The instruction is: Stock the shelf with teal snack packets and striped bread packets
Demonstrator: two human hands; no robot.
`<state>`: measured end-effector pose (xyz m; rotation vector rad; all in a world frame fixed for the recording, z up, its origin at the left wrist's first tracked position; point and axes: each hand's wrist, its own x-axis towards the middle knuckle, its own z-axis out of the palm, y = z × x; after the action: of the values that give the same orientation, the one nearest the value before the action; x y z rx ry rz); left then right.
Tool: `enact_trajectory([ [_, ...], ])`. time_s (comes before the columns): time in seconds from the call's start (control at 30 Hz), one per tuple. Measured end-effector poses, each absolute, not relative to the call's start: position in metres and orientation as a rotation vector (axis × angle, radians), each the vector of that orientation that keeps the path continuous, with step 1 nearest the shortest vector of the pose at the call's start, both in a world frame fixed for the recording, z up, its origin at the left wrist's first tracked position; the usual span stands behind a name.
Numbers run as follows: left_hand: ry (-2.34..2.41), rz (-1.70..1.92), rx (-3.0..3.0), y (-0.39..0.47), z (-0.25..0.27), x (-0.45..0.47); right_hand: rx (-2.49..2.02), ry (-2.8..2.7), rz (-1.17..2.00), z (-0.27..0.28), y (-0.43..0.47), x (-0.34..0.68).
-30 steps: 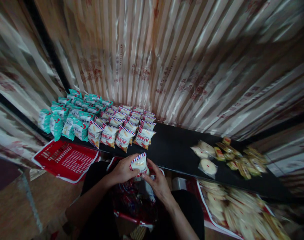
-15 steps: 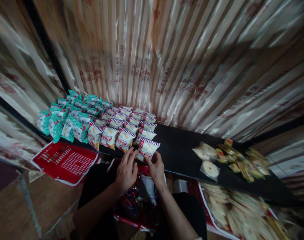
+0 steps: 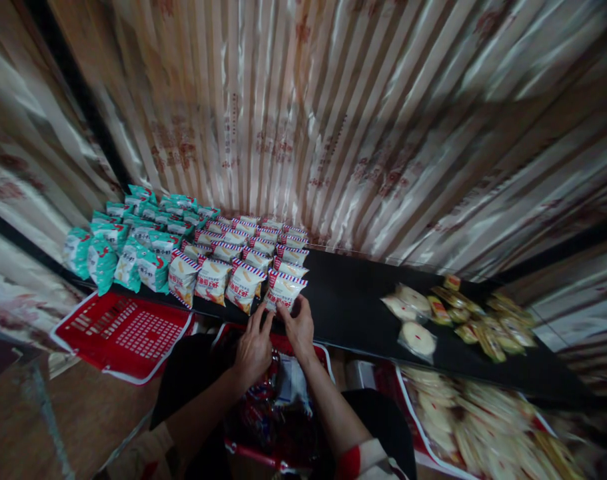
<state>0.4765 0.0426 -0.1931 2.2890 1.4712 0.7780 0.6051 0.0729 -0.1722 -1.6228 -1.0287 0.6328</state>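
A white snack bag (image 3: 284, 292) with a striped top edge and red lettering stands upright at the front right of the white bag rows, on a black shelf (image 3: 338, 293). My right hand (image 3: 298, 327) grips its lower right side, thumb on the front and fingers round the edge. My left hand (image 3: 254, 347) reaches to the bag's lower left corner, fingers stretched out and fingertips at the bottom edge. Beside it stands another white bag (image 3: 244, 287). Below my hands, a red basket (image 3: 256, 453) between my knees holds dark red packets and a pale one.
Teal snack bags (image 3: 153, 270) fill the shelf's left end. Flat round packs (image 3: 417, 339) and yellow packets (image 3: 508, 331) lie to the right. A red basket (image 3: 120, 333) sits low left; another with pale packs (image 3: 473, 420) sits low right. Striped sheeting (image 3: 303, 133) hangs behind.
The view has shifted slightly. My right fingers have closed in round the front bag's lower right side, and my left fingers have drawn together a little at its lower left. The bag stays in its row.
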Motion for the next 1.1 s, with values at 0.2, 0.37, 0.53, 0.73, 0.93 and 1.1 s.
enact_trajectory([
  [0.2, 1.501, 0.824, 2.315, 0.041, -0.203, 0.475, -1.492, -1.074, 0.59, -0.191, 0.064, 0.61],
  [0.37, 1.524, 0.793, 2.364, 0.044, -0.204, 0.478, -1.516, -1.161, 0.519, -0.2, 0.065, 0.608],
  [0.53, 1.539, 0.885, 2.536, 0.045, -0.21, 0.476, -1.6, -1.182, 0.343, -0.201, 0.072, 0.629],
  [0.73, 1.626, 0.901, 2.612, 0.048, -0.232, 0.48, -1.636, -1.213, 0.269, -0.217, 0.084, 0.663],
  [0.93, 1.653, 0.878, 2.573, 0.049, -0.238, 0.484, -1.6, -1.18, 0.339, -0.219, 0.084, 0.667],
  [1.1, 1.597, 0.91, 2.554, 0.042, -0.23, 0.477, -1.549, -1.208, 0.365, -0.205, 0.062, 0.666],
])
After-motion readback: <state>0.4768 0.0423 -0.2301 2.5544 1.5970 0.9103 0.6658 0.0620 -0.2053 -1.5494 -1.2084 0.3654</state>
